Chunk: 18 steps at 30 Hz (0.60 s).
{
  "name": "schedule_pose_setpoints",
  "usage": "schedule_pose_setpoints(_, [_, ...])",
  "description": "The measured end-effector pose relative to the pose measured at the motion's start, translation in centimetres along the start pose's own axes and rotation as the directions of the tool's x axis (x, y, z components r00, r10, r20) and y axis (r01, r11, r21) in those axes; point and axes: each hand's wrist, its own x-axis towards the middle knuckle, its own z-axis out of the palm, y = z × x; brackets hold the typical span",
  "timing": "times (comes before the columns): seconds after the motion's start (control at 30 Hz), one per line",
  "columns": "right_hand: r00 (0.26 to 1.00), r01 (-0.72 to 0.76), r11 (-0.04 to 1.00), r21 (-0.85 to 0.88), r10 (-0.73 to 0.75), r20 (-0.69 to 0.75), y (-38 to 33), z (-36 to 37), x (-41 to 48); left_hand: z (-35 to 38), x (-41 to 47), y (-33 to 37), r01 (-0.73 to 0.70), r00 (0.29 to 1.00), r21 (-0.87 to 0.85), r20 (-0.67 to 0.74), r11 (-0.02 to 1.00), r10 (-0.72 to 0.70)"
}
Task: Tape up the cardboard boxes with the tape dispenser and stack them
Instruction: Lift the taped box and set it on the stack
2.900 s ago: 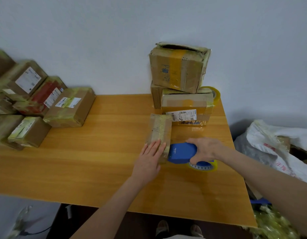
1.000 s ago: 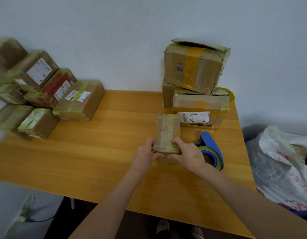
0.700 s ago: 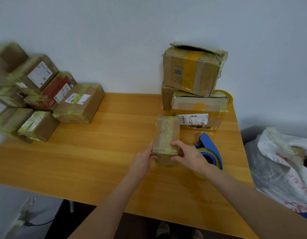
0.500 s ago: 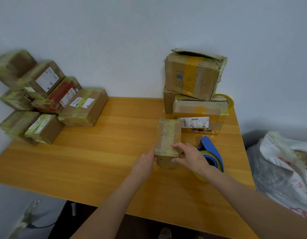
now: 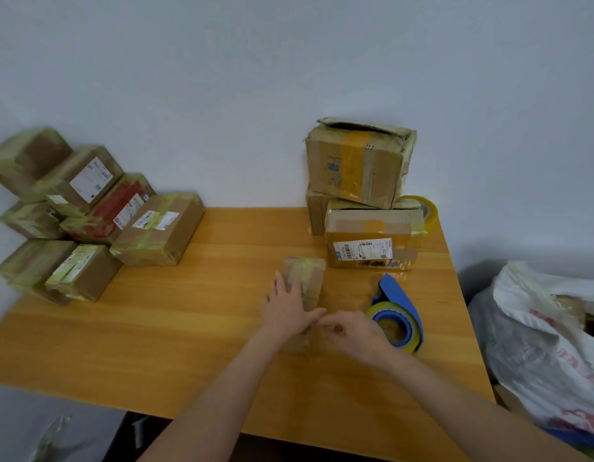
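At the tabletop (image 5: 195, 328), I steady a small cardboard box (image 5: 307, 278) for sealing. My left grip (image 5: 287, 310) lies flat on the box's top with the fingers straight, pressing down so that the box cannot slide, I judge, while the tape is smoothed. My right grip (image 5: 354, 331) works at the box's near end with the fingers curled, though blur hides whether they pinch tape, cardboard or nothing. The box lies lengthwise away from me. Its long axis runs toward the wall, and its far end leans a little right, toward the labelled box (image 5: 372, 241) at the foot of the right-hand stack (image 5: 359, 168). The tape dispenser (image 5: 399, 311) rests just right of the box with no grip on it, its roll nearer me and its blue body pointing away, within easy reach for another strip. Taped boxes (image 5: 155, 228) are heaped at the tabletop's left end, well apart, and this one is not yet stacked.
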Motion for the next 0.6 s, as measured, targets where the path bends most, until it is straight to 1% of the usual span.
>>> schedule_pose_setpoints(0.07, [0.981,-0.140,0.988,-0.060,0.130,-0.144,1.8,-1.4,-0.6,-0.2,0.0,-0.1,-0.027,1.000,0.028,0.001,0.999,0.027])
schedule_pose_setpoints(0.1, [0.952,-0.232,0.971,-0.056,0.215,-0.218,2.9,-2.1,-0.9,-0.3,0.0,-0.3,-0.094,0.996,0.082,0.009,0.992,0.094])
schedule_pose_setpoints(0.13, [0.910,-0.332,0.943,-0.036,0.310,-0.274,4.2,-2.9,-1.1,-0.5,0.1,-0.6,-0.194,0.981,0.165,0.024,0.967,0.193])
schedule_pose_setpoints(0.17, [0.861,-0.441,0.897,-0.014,0.418,-0.290,5.7,-3.5,-1.3,-0.6,0.2,-1.1,-0.303,0.952,0.255,0.051,0.918,0.300])
schedule_pose_setpoints(0.2, [0.812,-0.540,0.842,-0.004,0.519,-0.267,7.0,-4.1,-1.5,-0.7,0.2,-1.8,-0.394,0.917,0.333,0.080,0.856,0.391])
schedule_pose_setpoints(0.23, [0.774,-0.613,0.790,-0.007,0.598,-0.208,8.4,-4.3,-1.5,-0.8,0.2,-2.4,-0.454,0.886,0.388,0.104,0.802,0.451])
schedule_pose_setpoints(0.27, [0.751,-0.653,0.757,-0.011,0.647,-0.131,9.5,-4.3,-1.5,-0.7,0.3,-2.8,-0.479,0.871,0.412,0.111,0.775,0.479])
schedule_pose_setpoints(0.3, [0.739,-0.672,0.740,-0.002,0.671,-0.057,10.3,-4.0,-1.5,-0.6,0.4,-3.0,-0.474,0.872,0.411,0.096,0.779,0.480])
schedule_pose_setpoints(0.33, [0.733,-0.680,0.733,0.017,0.680,-0.007,10.9,-3.6,-1.4,-0.4,0.3,-2.9,-0.440,0.889,0.385,0.061,0.811,0.454])
schedule_pose_setpoints(0.4, [0.718,-0.693,0.716,0.079,0.696,-0.002,11.6,-2.9,-1.0,0.1,-0.1,-2.1,-0.321,0.940,0.294,-0.021,0.900,0.342])
schedule_pose_setpoints(0.43, [0.706,-0.702,0.703,0.114,0.708,-0.008,11.8,-2.7,-0.8,0.3,-0.2,-1.7,-0.276,0.954,0.270,-0.043,0.923,0.298])
schedule_pose_setpoints(0.5, [0.691,-0.715,0.678,0.171,0.723,0.021,12.0,-3.0,-0.6,0.6,-0.2,-1.1,-0.247,0.962,0.290,-0.041,0.925,0.270])
schedule_pose_setpoints(0.6, [0.672,-0.733,0.649,0.204,0.738,0.062,12.2,-3.4,-0.4,0.0,0.4,-1.8,-0.279,0.954,0.290,-0.028,0.916,0.299])
